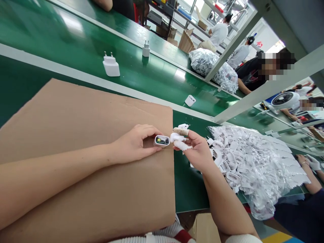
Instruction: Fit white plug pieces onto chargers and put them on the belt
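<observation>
My left hand (135, 143) is closed round a white charger housing (161, 140), its open end showing a circuit board inside. It rests on a brown cardboard sheet (83, 135). Just to its right, my right hand (198, 152) pinches a small white plug cap (177, 137) between taped fingertips, close to the housing's open end. That hand hovers beside a pile of white plug caps (243, 158) lying on clear plastic bags.
A finished white charger (110, 64), a smaller plug (146, 49) and a white housing (190, 100) lie on the green conveyor belt (76, 40). Grey frame bars (255, 98) cross at right. A bag of parts (210, 65) sits further back. Other people work at right.
</observation>
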The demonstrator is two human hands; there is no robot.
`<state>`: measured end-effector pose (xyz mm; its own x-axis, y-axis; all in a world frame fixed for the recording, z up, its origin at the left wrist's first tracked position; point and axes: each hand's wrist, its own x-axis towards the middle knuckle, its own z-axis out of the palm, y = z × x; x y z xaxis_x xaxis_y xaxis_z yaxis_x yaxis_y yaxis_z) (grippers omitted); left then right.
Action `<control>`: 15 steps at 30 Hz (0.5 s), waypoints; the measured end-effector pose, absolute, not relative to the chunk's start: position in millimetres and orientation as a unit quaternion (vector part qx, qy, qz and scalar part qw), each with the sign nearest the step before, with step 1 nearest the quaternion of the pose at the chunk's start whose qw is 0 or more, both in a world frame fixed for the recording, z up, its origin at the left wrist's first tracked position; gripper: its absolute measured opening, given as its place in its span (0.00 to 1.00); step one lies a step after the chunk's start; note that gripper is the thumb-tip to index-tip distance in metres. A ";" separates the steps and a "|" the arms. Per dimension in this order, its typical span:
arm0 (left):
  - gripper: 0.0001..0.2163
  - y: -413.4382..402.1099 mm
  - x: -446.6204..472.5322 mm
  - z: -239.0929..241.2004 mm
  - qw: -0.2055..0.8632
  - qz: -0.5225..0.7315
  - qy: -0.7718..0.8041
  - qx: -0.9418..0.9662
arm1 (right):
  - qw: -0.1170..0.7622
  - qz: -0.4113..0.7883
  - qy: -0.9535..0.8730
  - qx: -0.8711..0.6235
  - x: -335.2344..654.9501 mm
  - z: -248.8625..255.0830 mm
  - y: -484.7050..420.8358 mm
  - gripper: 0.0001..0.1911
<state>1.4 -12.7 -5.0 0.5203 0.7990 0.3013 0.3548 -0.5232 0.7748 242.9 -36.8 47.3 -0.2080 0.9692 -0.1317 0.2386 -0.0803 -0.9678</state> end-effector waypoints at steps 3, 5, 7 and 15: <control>0.16 -15.2 1.6 -5.3 0.339 0.326 0.336 0.816 | 0.348 0.392 -0.658 -0.541 239.2 51.2 -44.4 0.15; 0.16 -16.3 2.1 -5.9 0.347 0.326 0.326 0.816 | 0.338 0.292 -0.723 -0.527 236.2 54.9 -49.2 0.10; 0.15 -16.8 2.5 -6.8 0.353 0.330 0.321 0.815 | 0.318 0.209 -0.777 -0.502 232.5 56.1 -52.5 0.05; 0.13 -14.8 3.6 -6.1 0.351 0.349 0.319 0.808 | 0.284 0.087 -0.833 -0.467 223.2 44.0 -50.7 0.05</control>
